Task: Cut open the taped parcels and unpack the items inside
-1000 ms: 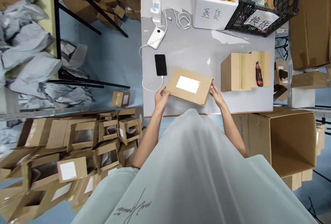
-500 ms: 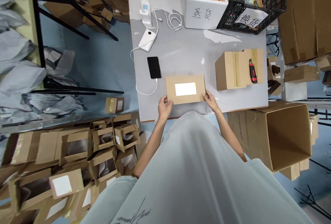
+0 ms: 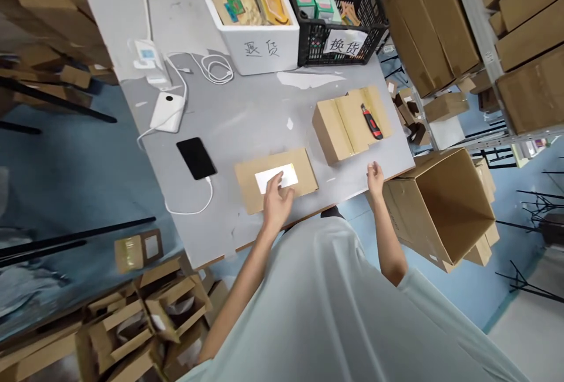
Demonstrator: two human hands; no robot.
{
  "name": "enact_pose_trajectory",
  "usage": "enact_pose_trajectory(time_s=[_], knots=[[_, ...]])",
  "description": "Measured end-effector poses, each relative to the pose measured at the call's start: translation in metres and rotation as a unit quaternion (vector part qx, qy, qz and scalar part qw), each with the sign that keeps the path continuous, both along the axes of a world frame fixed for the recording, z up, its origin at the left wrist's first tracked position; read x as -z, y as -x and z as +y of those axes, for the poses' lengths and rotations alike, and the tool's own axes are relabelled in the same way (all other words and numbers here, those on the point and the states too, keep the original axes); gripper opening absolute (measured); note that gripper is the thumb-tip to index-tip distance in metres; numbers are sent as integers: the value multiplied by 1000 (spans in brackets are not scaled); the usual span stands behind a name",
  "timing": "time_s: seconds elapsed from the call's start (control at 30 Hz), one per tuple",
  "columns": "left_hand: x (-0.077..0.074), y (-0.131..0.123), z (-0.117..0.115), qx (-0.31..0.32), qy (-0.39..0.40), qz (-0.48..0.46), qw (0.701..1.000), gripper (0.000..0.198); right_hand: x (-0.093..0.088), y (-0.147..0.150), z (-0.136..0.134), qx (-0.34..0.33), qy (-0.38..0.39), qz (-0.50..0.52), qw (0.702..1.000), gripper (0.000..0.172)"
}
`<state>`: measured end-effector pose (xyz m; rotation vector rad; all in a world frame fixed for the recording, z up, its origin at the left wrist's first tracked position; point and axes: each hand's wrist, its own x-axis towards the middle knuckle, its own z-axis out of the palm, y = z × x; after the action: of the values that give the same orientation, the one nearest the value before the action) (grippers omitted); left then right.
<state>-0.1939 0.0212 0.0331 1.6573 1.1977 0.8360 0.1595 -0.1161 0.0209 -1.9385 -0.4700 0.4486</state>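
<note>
A flat cardboard box (image 3: 247,185) with a white label (image 3: 288,176) lies on the grey table near its front edge. My left hand (image 3: 277,203) is over this box, fingers apart, its fingertips at the label and covering part of it. Off to the right, my right hand (image 3: 375,179) hangs by the table's front edge with loosely bent fingers and no object visible in it. Just beyond it stand cardboard boxes (image 3: 337,129) side by side, and a red and black utility knife (image 3: 371,122) rests on top of them.
A black phone (image 3: 196,158) on a white cable and a white power bank (image 3: 167,113) lie at left. At the back are a white foam box (image 3: 264,47) and a black crate (image 3: 343,56). A large open carton (image 3: 440,211) stands right of the table.
Both hands gripped the flat box's ends before. My right hand has let go and moved right; my left has shifted onto the label. The view has turned and moved right.
</note>
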Motion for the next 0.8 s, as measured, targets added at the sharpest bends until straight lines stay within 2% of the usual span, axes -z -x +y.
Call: enact_pose_trajectory(time_s=[0.07,0.13,0.23,0.33,0.43,0.57,0.67,0.8], knots=[[-2,-40,2,46,34,-20,998,63,-8,-44,6,68,10,-21,997,94],[2,-83,6,79,77,-25,994,72,-12,-83,21,90,18,-19,996,103],[14,-146,15,82,156,-6,984,94,-8,-128,51,76,31,7,997,125],[26,-193,23,52,181,-2,982,106,6,-156,76,22,33,-1,999,136],[31,-218,24,45,160,-28,986,100,22,-174,89,-36,26,-39,998,129],[31,-238,22,32,140,-24,989,93,36,-196,87,-84,22,-57,995,114],[32,-258,26,38,142,-27,989,94,37,-219,85,-84,22,-45,995,111],[38,-300,36,36,152,-39,987,97,26,-257,88,-77,34,-43,995,107]])
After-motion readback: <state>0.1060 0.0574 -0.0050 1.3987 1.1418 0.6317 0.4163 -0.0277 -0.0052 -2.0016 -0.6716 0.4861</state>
